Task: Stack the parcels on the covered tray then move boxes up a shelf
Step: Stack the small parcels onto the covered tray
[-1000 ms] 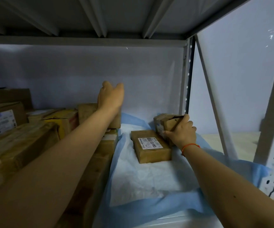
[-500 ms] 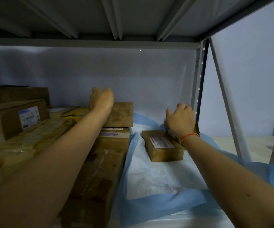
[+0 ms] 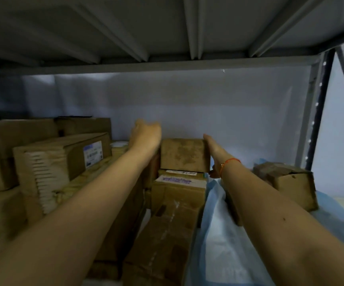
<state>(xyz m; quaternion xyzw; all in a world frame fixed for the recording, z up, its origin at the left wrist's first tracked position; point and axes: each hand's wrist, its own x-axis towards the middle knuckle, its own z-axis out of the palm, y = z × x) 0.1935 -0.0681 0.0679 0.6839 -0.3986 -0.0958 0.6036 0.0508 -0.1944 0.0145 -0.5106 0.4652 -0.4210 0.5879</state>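
Between both hands: small parcel [image 3: 184, 154] | right hand [image 3: 213, 153] flat against it | left hand [image 3: 146, 135] grip unclear, blurred | taped parcel [image 3: 288, 184] right

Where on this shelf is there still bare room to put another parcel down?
On the blue cover, in front, between the stacked boxes and the right forearm. The left side is crowded with cartons. The right hand and left hand flank the small top box.

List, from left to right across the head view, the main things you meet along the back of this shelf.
Labelled cardboard box → left hand → small brown box → right hand → crumpled parcel on the blue cover → shelf upright.
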